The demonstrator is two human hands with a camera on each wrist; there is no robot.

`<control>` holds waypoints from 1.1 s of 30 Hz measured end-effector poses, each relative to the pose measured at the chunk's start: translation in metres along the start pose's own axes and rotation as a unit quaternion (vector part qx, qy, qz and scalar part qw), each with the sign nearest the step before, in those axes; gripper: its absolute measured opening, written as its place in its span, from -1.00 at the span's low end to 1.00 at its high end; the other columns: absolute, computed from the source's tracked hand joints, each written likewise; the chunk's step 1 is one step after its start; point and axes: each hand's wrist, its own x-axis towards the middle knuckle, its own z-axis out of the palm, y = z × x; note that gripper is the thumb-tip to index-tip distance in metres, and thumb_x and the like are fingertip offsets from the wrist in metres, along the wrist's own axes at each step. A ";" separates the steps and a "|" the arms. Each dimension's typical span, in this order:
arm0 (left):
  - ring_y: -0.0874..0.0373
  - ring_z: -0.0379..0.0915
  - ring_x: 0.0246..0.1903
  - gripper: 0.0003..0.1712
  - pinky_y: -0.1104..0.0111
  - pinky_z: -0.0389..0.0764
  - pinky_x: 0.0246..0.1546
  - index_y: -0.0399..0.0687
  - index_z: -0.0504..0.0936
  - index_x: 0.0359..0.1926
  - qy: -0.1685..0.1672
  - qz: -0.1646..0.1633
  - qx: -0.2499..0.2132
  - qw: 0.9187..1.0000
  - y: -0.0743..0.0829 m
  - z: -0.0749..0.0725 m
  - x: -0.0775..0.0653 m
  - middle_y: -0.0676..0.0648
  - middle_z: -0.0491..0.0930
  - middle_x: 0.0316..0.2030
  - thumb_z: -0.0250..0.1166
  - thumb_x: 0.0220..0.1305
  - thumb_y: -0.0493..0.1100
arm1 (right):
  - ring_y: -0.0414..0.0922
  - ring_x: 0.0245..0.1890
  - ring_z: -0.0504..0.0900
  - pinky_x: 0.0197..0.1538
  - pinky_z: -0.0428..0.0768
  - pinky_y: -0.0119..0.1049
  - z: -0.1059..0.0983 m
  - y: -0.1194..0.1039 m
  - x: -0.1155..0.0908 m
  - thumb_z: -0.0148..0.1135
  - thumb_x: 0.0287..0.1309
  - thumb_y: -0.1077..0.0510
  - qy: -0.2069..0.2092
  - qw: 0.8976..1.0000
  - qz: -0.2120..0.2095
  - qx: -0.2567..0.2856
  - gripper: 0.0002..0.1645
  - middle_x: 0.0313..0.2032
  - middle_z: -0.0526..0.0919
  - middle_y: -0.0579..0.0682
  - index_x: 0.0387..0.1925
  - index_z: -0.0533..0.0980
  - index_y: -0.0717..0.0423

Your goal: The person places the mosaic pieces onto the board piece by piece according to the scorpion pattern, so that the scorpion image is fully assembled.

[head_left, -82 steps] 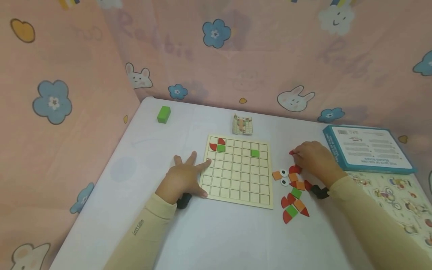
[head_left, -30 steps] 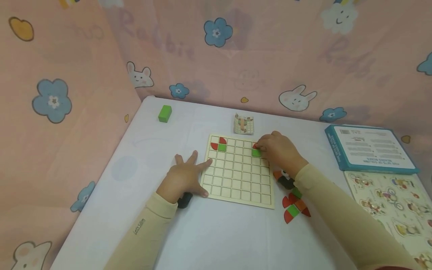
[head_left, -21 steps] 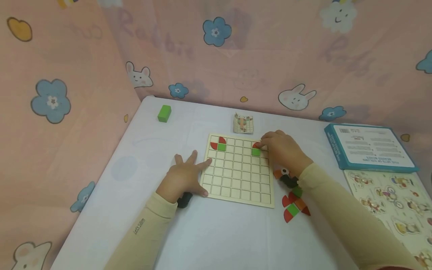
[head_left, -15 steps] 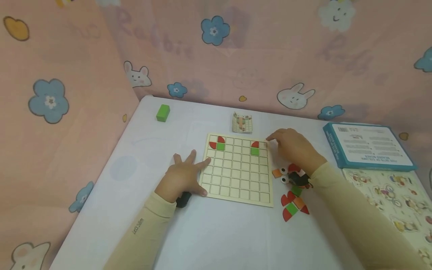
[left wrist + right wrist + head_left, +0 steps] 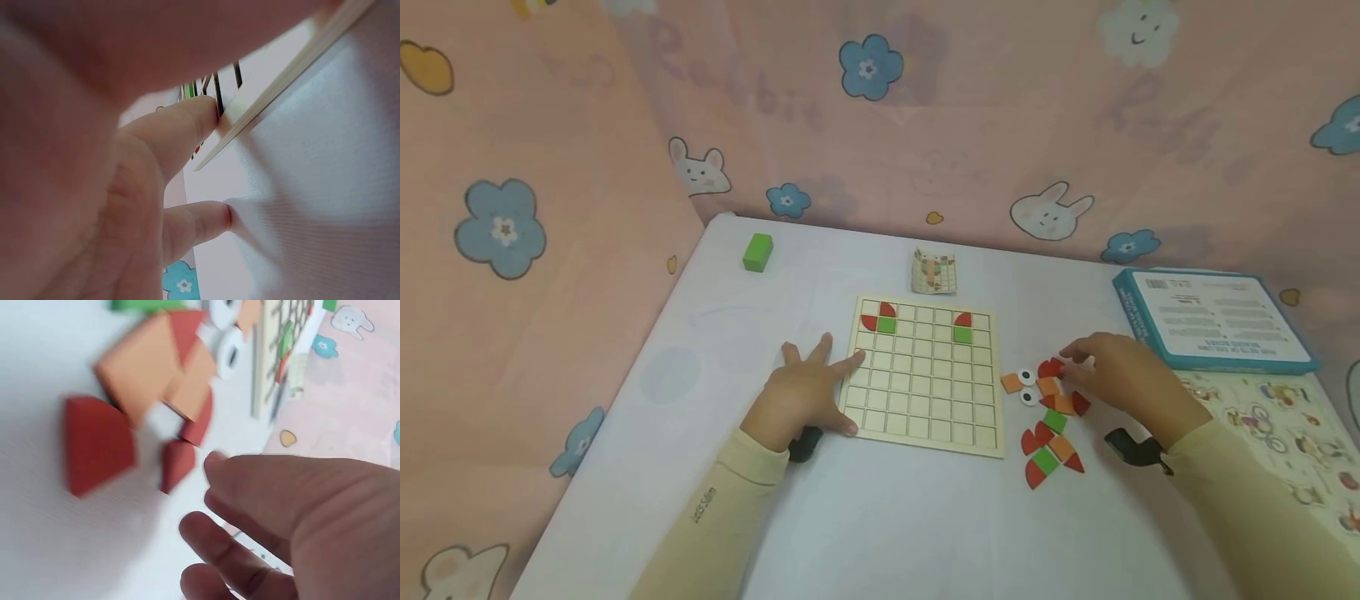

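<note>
Flat red, orange, green pieces (image 5: 1045, 461) lay on white counter (image 5: 880, 525), right of board. Left hand (image 5: 801, 392), spread wide, touched pale square wooden grid board (image 5: 917, 383). Right hand (image 5: 1127, 379) held nothing, fingers apart by pieces. Board's far rows had two green squares (image 5: 962, 335), three red quarter-circles (image 5: 964, 320). Behind: small picture paper (image 5: 935, 272), green block (image 5: 758, 252).
</note>
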 end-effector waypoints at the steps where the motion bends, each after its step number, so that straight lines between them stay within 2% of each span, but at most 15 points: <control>1: -0.50 -0.16 0.39 0.27 0.04 0.56 -0.04 0.53 0.16 0.51 0.000 0.000 0.001 1.000 -0.001 0.000 0.000 -0.16 -0.14 0.61 0.66 -0.23 0.22 | 0.25 0.03 0.48 -0.14 0.65 0.07 0.002 0.001 -0.001 0.36 0.21 -0.15 -0.001 1.000 0.005 0.004 -0.37 0.10 0.58 0.31 0.18 0.56 0.14; 4: -0.50 -0.16 0.39 0.27 0.06 0.56 -0.05 0.54 0.15 0.52 -0.001 0.000 0.004 1.000 -0.002 0.001 0.002 -0.15 -0.14 0.61 0.65 -0.23 0.23 | 0.20 -0.03 0.48 -0.15 0.66 0.02 0.007 0.002 0.000 0.38 0.19 -0.12 0.003 1.000 0.003 0.009 -0.37 0.05 0.60 0.29 0.16 0.56 0.17; 7: -0.50 -0.17 0.40 0.27 0.06 0.56 -0.05 0.54 0.14 0.52 -0.003 -0.001 0.005 1.000 -0.001 0.001 0.002 -0.15 -0.15 0.61 0.65 -0.23 0.23 | 0.16 -0.05 0.50 -0.11 0.67 0.02 0.010 0.003 0.002 0.36 0.22 -0.04 0.014 1.000 -0.004 0.007 -0.46 0.02 0.62 0.26 0.14 0.58 0.17; 13: -0.50 -0.18 0.41 0.27 0.03 0.56 -0.03 0.55 0.14 0.52 -0.004 -0.004 0.006 1.000 0.000 0.000 0.001 -0.15 -0.16 0.61 0.65 -0.23 0.22 | 0.28 0.17 0.41 0.16 0.51 0.26 0.014 0.007 0.008 0.30 0.26 0.18 0.041 0.999 -0.021 0.004 -0.62 0.13 0.56 0.26 0.12 0.62 0.04; 17: -0.51 -0.18 0.41 0.27 0.00 0.56 0.00 0.54 0.15 0.52 -0.003 -0.004 0.006 1.000 0.000 -0.001 0.000 -0.15 -0.16 0.61 0.65 -0.22 0.22 | 0.27 0.20 0.42 0.22 0.47 0.25 0.016 0.009 0.012 0.31 0.24 0.27 0.067 0.997 -0.037 -0.002 -0.65 0.10 0.59 0.22 0.05 0.66 0.01; 21: -0.53 -0.21 0.43 0.27 -0.05 0.55 0.03 0.54 0.15 0.51 -0.001 -0.005 0.003 1.000 0.000 -0.001 -0.001 -0.15 -0.16 0.61 0.65 -0.23 0.22 | 0.19 0.08 0.48 0.10 0.58 0.16 0.017 0.006 0.014 0.29 0.27 0.15 0.064 0.998 -0.026 -0.002 -0.70 0.04 0.62 0.18 0.03 0.67 0.02; 25: -0.54 -0.23 0.43 0.27 -0.06 0.55 0.04 0.54 0.15 0.52 -0.002 -0.005 0.003 1.000 0.000 -0.001 -0.001 -0.15 -0.16 0.61 0.65 -0.23 0.22 | 0.11 -0.04 0.49 -0.01 0.64 0.07 0.019 0.003 0.014 0.28 0.28 0.01 0.052 0.999 -0.004 0.000 -0.64 0.01 0.61 0.19 0.05 0.66 0.04; 33: -0.49 -0.16 0.41 0.26 0.01 0.57 -0.02 0.55 0.16 0.51 -0.001 -0.006 0.002 1.000 0.000 0.000 0.000 -0.14 -0.15 0.61 0.65 -0.23 0.22 | 0.16 -0.05 0.49 -0.07 0.67 0.04 0.021 0.004 0.014 0.30 0.28 -0.07 0.067 0.997 0.022 0.026 -0.49 -0.01 0.61 0.23 0.16 0.57 0.11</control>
